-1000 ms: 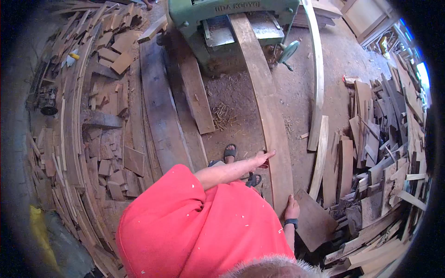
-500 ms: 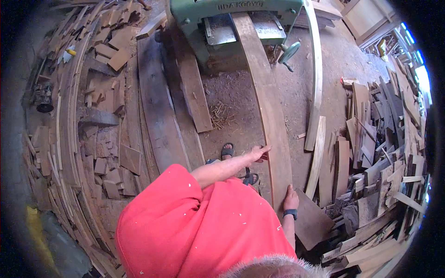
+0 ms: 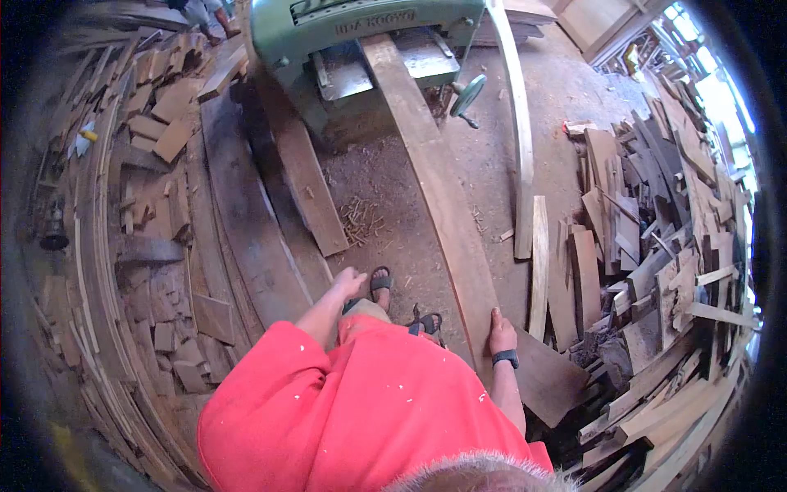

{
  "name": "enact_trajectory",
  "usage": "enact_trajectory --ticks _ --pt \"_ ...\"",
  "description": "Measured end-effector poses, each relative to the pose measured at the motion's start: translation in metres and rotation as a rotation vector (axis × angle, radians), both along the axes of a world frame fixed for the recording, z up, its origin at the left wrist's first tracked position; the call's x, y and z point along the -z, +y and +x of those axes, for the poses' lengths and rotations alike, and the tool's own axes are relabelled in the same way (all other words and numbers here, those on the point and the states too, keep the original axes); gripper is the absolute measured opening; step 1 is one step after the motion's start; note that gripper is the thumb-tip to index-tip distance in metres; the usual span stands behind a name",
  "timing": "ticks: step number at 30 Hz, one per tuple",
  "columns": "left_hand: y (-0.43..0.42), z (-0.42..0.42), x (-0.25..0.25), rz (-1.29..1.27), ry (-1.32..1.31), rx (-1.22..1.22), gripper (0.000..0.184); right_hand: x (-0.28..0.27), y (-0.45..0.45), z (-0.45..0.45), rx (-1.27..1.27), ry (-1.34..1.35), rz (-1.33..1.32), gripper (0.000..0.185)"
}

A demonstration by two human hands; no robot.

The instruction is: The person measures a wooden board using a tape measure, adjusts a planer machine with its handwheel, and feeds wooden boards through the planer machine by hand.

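1. The right hand (image 3: 502, 336) gripped the long board (image 3: 443, 205) by its right edge, near the close end.
2. The left hand (image 3: 350, 283), curled narrow, was apart from it.
3. The long board crossed the front edge of the machine bed (image 3: 343, 75).

Right-side glare, dark curved edges

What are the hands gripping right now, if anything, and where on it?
The right hand holds the long middle board by its right edge, toward the near end. The left hand holds nothing visible.
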State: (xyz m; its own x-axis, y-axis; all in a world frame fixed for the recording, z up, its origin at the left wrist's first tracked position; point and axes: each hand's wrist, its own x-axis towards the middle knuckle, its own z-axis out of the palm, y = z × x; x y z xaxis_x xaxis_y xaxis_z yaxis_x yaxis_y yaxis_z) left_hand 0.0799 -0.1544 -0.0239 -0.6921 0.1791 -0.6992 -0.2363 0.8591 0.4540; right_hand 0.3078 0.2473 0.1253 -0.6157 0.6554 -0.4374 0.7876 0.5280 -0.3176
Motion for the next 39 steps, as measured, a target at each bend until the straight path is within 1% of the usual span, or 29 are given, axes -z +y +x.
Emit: enact_trajectory --ticks 3,4,5,6,7,9,10,12,14,15,17,20,24,25,27,28,29,31,33,34,35,36,37,38,39 --pt "-0.036 0.0 0.005 -0.041 0.0 -0.077 0.051 -0.009 -0.001 -0.011 -0.014 -0.037 -0.022 0.072" --pt "-0.04 0.001 0.0 -0.037 0.003 -0.071 0.051 -0.009 -0.001 -0.015 -0.042 -0.039 -0.052 0.074" --pt "-0.045 0.002 -0.005 -0.038 0.021 -0.124 0.051 -0.007 0.0 -0.018 -0.042 -0.035 -0.05 0.074" --pt "-0.049 0.0 -0.008 -0.04 0.039 -0.181 0.051 -0.003 0.0 -0.021 -0.074 -0.03 -0.037 0.07" --pt "-0.049 -0.001 -0.009 -0.039 0.04 -0.186 0.051 -0.001 0.002 -0.022 -0.107 -0.027 -0.025 0.067" --pt "-0.048 0.0 -0.012 0.0 0.018 -0.305 0.05 0.0 0.001 -0.025 -0.112 -0.008 -0.03 0.067" --pt "-0.048 -0.001 -0.008 -0.006 0.023 -0.325 0.05 0.001 0.0 -0.03 -0.113 0.009 -0.035 0.067" --pt "-0.045 -0.005 -0.001 0.083 0.019 -0.301 0.048 0.003 -0.003 -0.039 -0.126 0.03 -0.028 0.068" --pt "-0.036 -0.01 -0.008 0.091 0.023 -0.309 0.048 0.017 0.002 -0.041 -0.088 0.063 -0.008 0.074" --pt "-0.033 -0.011 -0.009 0.106 0.02 -0.286 0.047 0.013 -0.001 -0.047 -0.109 0.066 -0.01 0.074" --pt "-0.03 -0.012 -0.012 0.125 0.016 -0.33 0.047 0.004 -0.005 -0.056 -0.021 0.032 -0.013 0.077" --pt "-0.037 -0.017 -0.004 0.159 0.006 -0.367 0.048 -0.002 -0.01 -0.071 -0.02 0.017 0.007 0.078" --pt "-0.061 -0.015 0.028 0.187 0.018 -0.403 0.049 0.007 -0.009 -0.079 -0.005 0.001 0.042 0.078" --pt "-0.068 -0.015 0.025 0.186 0.007 -0.38 0.049 0.011 -0.008 -0.081 0.019 -0.009 0.043 0.078" --pt "-0.078 -0.015 0.015 0.115 0.002 -0.371 0.049 0.017 -0.005 -0.082 -0.043 0.005 0.069 0.077" --pt "-0.077 -0.016 -0.014 0.046 0.025 -0.336 0.048 0.012 -0.008 -0.088 -0.018 0.0 0.068 0.077" --pt "-0.081 -0.017 -0.008 0.045 0.02 -0.315 0.048 0.007 -0.009 -0.093 -0.009 -0.014 0.065 0.075" --pt "-0.102 -0.01 0.035 0.046 0.055 -0.335 0.049 -0.007 -0.012 -0.096 -0.001 -0.031 0.059 0.074" --pt "-0.105 -0.014 0.04 0.052 0.031 -0.339 0.049 -0.015 -0.013 -0.104 -0.027 -0.064 -0.007 0.071" --pt "-0.107 -0.015 0.038 0.06 0.006 -0.348 0.049 0.0 -0.007 -0.099 -0.041 -0.06 -0.013 0.071" --pt "-0.108 -0.016 0.037 0.052 0.012 -0.368 0.049 0.016 -0.001 -0.094 -0.126 0.058 0.0 0.068" --pt "-0.104 -0.019 0.034 0.019 0.035 -0.335 0.05 0.03 0.005 -0.092 -0.213 0.177 0.009 0.066" --pt "-0.1 -0.022 0.029 -0.016 0.056 -0.301 0.05 0.029 0.006 -0.098 -0.236 0.183 -0.004 0.066" --pt "-0.09 -0.025 0.006 0.027 0.062 -0.336 0.048 0.024 0.008 -0.102 -0.26 0.208 -0.074 0.064" --pt "-0.083 -0.027 -0.004 0.018 0.071 -0.357 0.048 0.021 0.01 -0.108 -0.28 0.233 -0.142 0.062"
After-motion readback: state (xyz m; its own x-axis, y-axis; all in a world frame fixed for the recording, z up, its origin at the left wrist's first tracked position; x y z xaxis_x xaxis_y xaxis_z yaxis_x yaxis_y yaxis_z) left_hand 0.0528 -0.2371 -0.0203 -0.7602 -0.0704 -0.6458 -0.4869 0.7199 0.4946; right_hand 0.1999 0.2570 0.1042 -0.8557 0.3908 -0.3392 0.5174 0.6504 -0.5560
